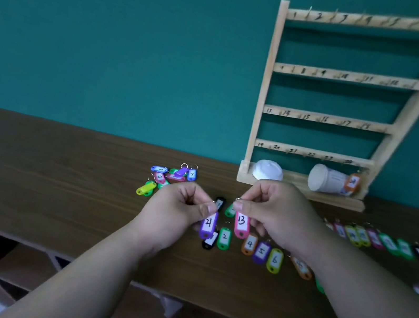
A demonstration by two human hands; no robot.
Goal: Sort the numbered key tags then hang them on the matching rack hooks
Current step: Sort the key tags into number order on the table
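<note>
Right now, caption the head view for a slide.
Left hand holds purple tag 21, right hand pink tag 13, over the table; numbered rack behind.

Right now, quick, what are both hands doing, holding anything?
Left hand: pinches the purple 21 tag by its ring end.
Right hand: pinches the pink 13 tag by its ring end.

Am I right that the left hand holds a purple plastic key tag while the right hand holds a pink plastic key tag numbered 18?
Only the number is wrong: in the head view the pink plastic key tag in the right hand reads 13, not 18. The left hand does hold a purple plastic key tag.
</note>
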